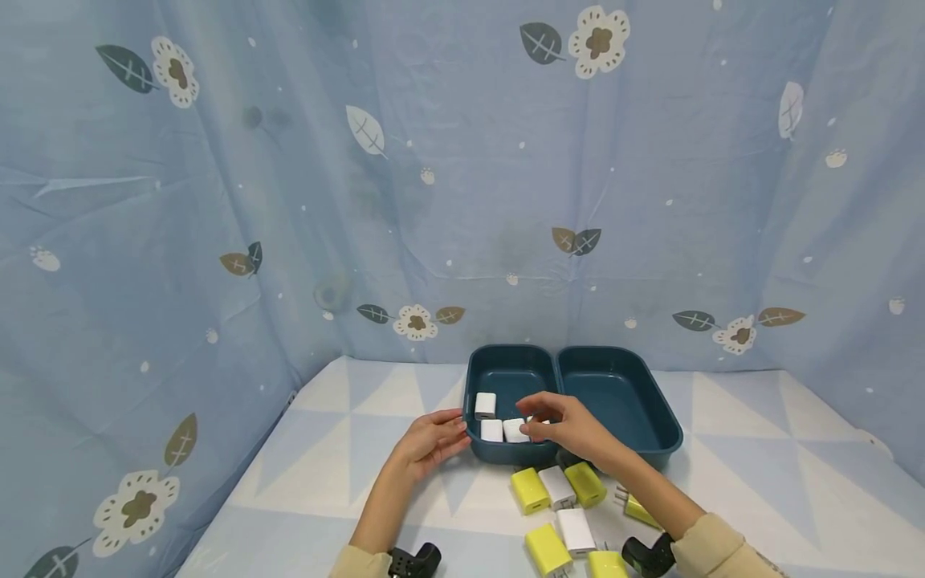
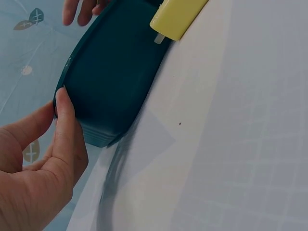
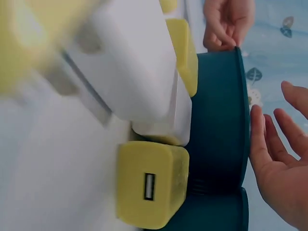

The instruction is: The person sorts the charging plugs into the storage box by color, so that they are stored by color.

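My left hand [image 1: 431,441] pinches the rim of the left teal box [image 1: 509,454] at its left side; in the left wrist view the thumb and fingers [image 2: 65,125] meet on either side of that rim. Inside the box, several white charger blocks [image 1: 486,405] lie toward the front and left. Over the box's front right part is my right hand [image 1: 571,423], its fingertips close to a white block. In the right wrist view the right hand's fingers [image 3: 260,139] are spread apart beside the rim, with nothing between them.
A second teal box [image 1: 614,393] sits right beside the first, with none of the blocks in it. In front of the boxes lie several yellow chargers [image 1: 531,491] and white chargers [image 1: 575,531] on the patterned cloth [image 1: 318,482]. A blue curtain [image 1: 462,201] hangs behind.
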`<state>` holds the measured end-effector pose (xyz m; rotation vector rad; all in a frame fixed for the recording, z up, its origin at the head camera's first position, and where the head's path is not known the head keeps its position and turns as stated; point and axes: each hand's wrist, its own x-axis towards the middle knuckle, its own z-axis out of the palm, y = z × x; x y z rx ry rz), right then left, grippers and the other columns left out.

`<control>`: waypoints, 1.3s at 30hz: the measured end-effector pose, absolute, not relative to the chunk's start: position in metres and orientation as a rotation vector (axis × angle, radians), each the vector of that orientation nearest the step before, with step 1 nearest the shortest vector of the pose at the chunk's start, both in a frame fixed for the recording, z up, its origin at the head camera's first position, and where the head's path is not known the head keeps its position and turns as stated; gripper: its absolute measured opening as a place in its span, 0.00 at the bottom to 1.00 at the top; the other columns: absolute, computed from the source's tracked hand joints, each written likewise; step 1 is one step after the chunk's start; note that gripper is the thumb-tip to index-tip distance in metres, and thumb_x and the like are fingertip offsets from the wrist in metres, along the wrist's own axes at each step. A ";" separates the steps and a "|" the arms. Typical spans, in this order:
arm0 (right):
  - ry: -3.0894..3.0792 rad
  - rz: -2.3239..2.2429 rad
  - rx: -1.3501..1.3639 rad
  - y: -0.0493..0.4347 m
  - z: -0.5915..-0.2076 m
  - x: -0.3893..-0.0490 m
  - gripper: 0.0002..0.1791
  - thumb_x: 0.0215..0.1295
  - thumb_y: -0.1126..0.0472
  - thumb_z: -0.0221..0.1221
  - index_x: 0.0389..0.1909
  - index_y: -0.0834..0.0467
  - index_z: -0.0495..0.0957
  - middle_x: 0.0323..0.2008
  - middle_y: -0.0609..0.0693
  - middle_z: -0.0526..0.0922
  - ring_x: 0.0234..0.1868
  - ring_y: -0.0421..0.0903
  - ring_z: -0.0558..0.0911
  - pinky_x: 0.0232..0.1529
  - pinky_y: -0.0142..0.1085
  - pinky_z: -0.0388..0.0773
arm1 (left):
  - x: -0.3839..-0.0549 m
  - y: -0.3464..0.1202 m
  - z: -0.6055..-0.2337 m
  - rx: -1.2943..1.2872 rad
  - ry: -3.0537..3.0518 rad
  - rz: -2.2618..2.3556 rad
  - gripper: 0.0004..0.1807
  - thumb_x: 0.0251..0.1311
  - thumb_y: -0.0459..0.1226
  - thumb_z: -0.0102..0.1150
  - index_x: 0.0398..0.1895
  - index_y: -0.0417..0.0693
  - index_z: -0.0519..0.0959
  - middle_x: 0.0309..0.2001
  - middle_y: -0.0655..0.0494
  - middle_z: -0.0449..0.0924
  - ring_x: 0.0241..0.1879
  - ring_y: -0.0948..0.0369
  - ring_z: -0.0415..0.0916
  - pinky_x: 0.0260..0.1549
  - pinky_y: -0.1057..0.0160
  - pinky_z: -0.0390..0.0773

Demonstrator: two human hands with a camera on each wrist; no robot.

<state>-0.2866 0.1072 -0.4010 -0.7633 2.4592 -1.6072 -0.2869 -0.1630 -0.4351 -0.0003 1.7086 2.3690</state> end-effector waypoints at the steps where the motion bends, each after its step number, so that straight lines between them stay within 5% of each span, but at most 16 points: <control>1: 2.468 -1.599 -0.760 0.109 -0.402 -0.283 0.22 0.65 0.54 0.66 0.58 0.57 0.78 0.54 0.59 0.79 0.46 0.49 0.80 0.45 0.43 0.83 | -0.287 -0.163 -0.435 0.001 1.709 2.370 0.26 0.66 0.22 0.54 0.66 0.23 0.63 0.49 0.42 0.76 0.39 0.58 0.81 0.47 0.60 0.83; 18: 2.419 -1.509 -0.795 0.155 -0.405 -0.230 0.22 0.64 0.58 0.67 0.56 0.63 0.78 0.49 0.58 0.81 0.42 0.48 0.78 0.41 0.32 0.80 | -0.287 -0.164 -0.439 -0.004 1.698 2.366 0.26 0.65 0.22 0.55 0.66 0.23 0.63 0.49 0.42 0.75 0.39 0.58 0.81 0.47 0.60 0.83; 27: 2.421 -1.413 -0.797 0.167 -0.417 -0.206 0.22 0.61 0.58 0.69 0.55 0.59 0.79 0.48 0.54 0.81 0.40 0.42 0.78 0.36 0.33 0.81 | -0.288 -0.164 -0.438 0.004 1.686 2.374 0.26 0.65 0.22 0.55 0.66 0.23 0.63 0.47 0.44 0.76 0.38 0.58 0.81 0.47 0.60 0.83; 39: 2.457 -1.174 -0.634 0.160 -0.432 -0.194 0.25 0.55 0.53 0.73 0.54 0.51 0.80 0.45 0.49 0.74 0.38 0.49 0.73 0.36 0.34 0.82 | -0.287 -0.163 -0.435 -0.010 1.688 2.381 0.26 0.66 0.22 0.54 0.66 0.23 0.63 0.46 0.45 0.74 0.37 0.59 0.81 0.46 0.60 0.83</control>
